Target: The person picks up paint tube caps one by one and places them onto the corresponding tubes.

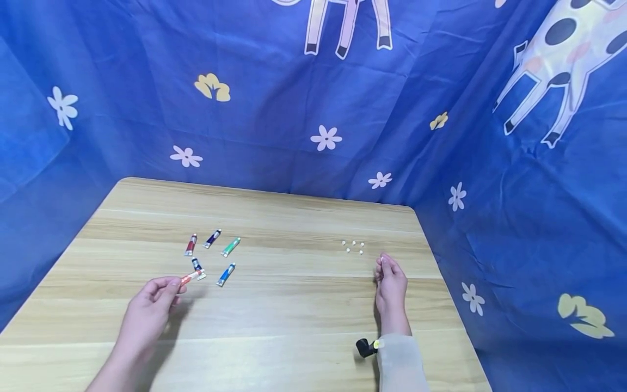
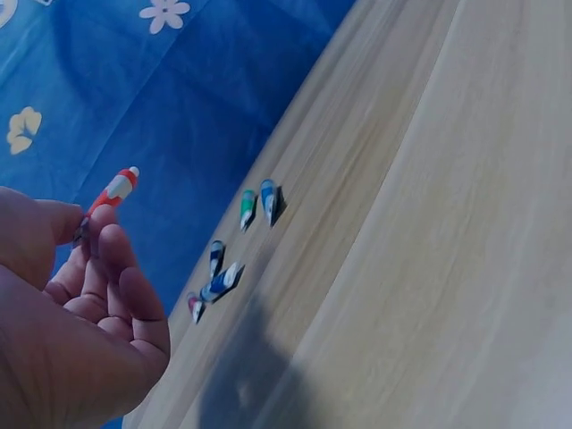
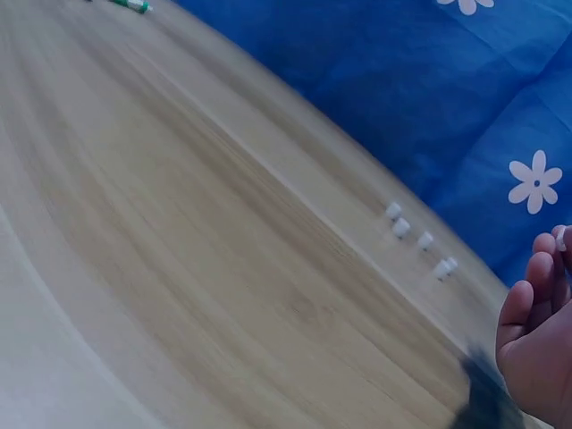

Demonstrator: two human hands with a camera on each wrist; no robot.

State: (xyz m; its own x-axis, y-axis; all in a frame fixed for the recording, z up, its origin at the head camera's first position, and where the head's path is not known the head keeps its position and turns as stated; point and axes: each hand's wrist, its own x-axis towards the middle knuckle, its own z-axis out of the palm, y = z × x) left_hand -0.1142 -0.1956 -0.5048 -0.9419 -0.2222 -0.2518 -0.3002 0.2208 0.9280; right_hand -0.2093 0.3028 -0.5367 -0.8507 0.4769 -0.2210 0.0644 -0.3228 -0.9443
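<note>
My left hand (image 1: 153,305) pinches an orange-red and white paint tube (image 2: 114,191) by its end, between thumb and fingers. The tube's small whitish tip points away from the hand, and the tube is held above the table. In the head view it overlaps a dark blue tube (image 1: 196,264) lying below it. On the right, my right hand (image 1: 392,283) pinches a small white cap (image 3: 561,238) at its fingertips, mostly covered by them. Several more white caps (image 1: 354,243) lie in a loose group just beyond that hand.
Other paint tubes lie on the wood-grain table (image 1: 294,326): a red one (image 1: 191,245), a violet one (image 1: 213,238), a green one (image 1: 231,247) and a blue one (image 1: 226,274). A blue patterned curtain (image 1: 274,120) hangs behind and beside the table. A black device (image 1: 364,347) sticks out by the right sleeve.
</note>
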